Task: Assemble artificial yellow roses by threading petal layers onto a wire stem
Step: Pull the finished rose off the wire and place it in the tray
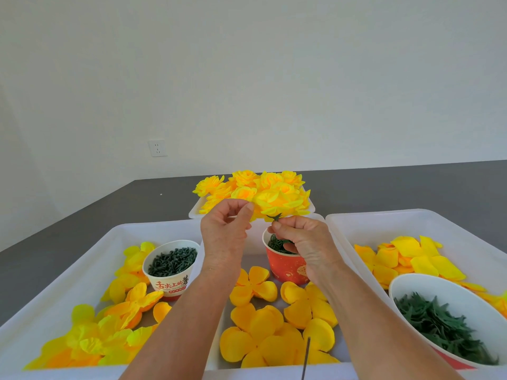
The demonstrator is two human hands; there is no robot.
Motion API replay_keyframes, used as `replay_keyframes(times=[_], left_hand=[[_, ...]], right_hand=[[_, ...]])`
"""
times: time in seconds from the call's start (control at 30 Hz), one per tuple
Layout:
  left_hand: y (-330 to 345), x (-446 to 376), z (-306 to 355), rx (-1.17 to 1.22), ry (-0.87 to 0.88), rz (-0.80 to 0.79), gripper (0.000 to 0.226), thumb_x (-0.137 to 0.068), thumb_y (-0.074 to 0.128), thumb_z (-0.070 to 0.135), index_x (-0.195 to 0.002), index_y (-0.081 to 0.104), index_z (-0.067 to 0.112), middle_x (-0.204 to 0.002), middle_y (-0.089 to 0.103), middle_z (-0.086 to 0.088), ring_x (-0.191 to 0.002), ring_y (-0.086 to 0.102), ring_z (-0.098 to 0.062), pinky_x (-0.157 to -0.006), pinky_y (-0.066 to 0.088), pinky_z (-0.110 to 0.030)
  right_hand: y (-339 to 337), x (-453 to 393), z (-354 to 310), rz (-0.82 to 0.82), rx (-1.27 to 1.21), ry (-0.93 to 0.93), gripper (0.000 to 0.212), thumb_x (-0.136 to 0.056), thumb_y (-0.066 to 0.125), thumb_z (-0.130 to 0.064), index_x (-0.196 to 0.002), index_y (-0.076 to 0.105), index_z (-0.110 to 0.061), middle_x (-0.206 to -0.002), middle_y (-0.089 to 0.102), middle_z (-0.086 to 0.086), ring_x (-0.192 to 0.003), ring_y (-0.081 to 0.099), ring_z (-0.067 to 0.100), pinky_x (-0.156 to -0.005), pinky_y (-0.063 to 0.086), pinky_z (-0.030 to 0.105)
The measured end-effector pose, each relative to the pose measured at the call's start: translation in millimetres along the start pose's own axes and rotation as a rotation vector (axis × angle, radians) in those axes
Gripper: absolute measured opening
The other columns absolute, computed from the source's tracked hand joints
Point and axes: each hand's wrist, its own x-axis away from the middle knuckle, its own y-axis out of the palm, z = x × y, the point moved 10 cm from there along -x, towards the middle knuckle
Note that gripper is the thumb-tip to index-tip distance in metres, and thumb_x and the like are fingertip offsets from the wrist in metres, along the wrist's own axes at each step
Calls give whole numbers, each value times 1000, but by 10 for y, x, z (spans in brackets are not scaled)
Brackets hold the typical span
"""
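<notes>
Nearest me, a dark wire stem [305, 357] stands upright at the front edge of the middle tray [255, 373], I judge so that layers can be dropped over its tip. Around it lie flat orange-yellow petal layers [270, 319], spread singly, presumably for easy picking. To the left, a tray [82, 259] holds paler petal layers [90, 338] and a paper cup [171, 267] of small dark green pieces. To the right, another tray [356, 223] holds loose petals [411, 259] and a white bowl [411, 283] of green leaf pieces.

Above the middle tray I see both hands raised over a red cup [285, 267] of green parts. My right hand [304, 242] pinches a green star-shaped calyx [275, 216] between thumb and forefinger, other fingers curled. My left hand [225, 229] pinches the edge of a yellow rose [277, 202] with thumb and fingertip, steadying the bloom so the calyx can seat under it; this looks like a finishing step.

Farthest, a small tray [195, 212] carries finished roses [247, 182], kept clear of the parts.
</notes>
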Motion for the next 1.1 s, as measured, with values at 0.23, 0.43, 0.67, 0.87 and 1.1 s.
replay_keyframes(times=[0.23,0.43,0.67,0.87,1.1], left_hand=[[21,-24,31,-45,55,-13,13,-85,59,-3,-77,59,8,-64,57,-5,-53,50,-6,-52,41,-18],[79,-13,72,-51,99,-72,18,-85,54,-10,-86,60,7,-69,59,-1,-50,50,2,-51,41,-11],[80,-7,22,-31,43,-84,12,-87,60,-2,-91,59,9,-73,60,-1,-53,54,-4,-48,41,-14],[46,54,-361,116,-356,-69,19,-84,67,24,-73,60,11,-57,60,3,-48,52,-7,-48,42,-19],[150,116,-448,257,-524,-158,21,-88,61,31,-84,66,10,-66,71,0,-51,60,-8,-46,44,-19]], right_hand=[[-1,2,30,2,-8,24,4,-80,72,-22,-76,73,-22,-79,74,-10,-78,64,0,-61,44,15],[-31,-9,8,24,2,-6,7,-80,72,-20,-74,72,-24,-75,72,-13,-70,63,-5,-57,44,10],[-99,-8,-88,73,22,-115,8,-78,74,-16,-76,72,-23,-64,68,-21,-66,61,-13,-54,44,4],[-150,-19,-140,120,-14,-180,5,-78,73,-9,-83,73,-12,-55,64,-22,-54,56,-12,-52,41,2],[-176,-20,-221,176,151,-251,8,-79,74,-10,-86,75,-7,-76,69,-5,-66,61,-4,-63,45,8]])
